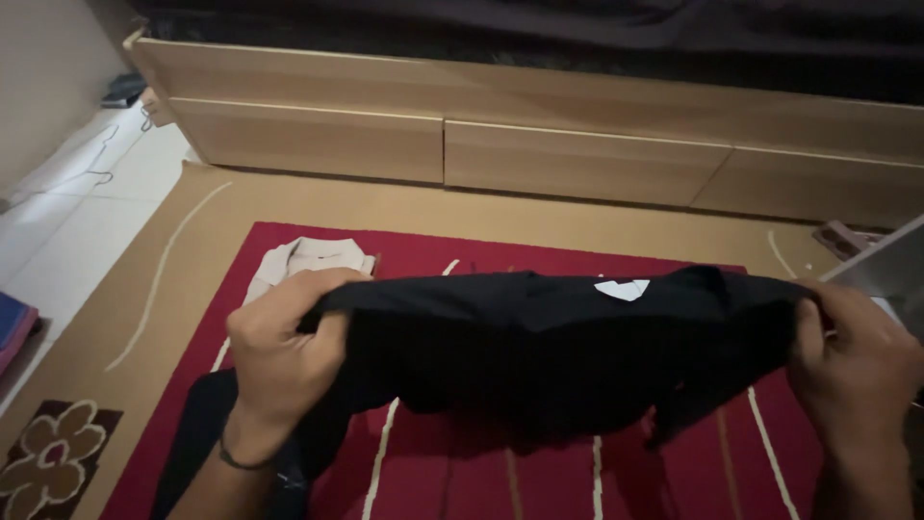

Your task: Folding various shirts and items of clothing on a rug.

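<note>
- Our left hand (284,347) and right hand (852,356) each pinch one end of a black garment (539,356), stretched level in the air above a red striped rug (577,472)
- A beige folded cloth (308,262) lies on the rug beyond, near wooden bed drawers (568,159)
- We judge the garment is mid-fold; lowering it flat calls for even tension

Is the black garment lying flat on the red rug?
No, both the left hand and right hand hold the black garment stretched above the red rug.
</note>
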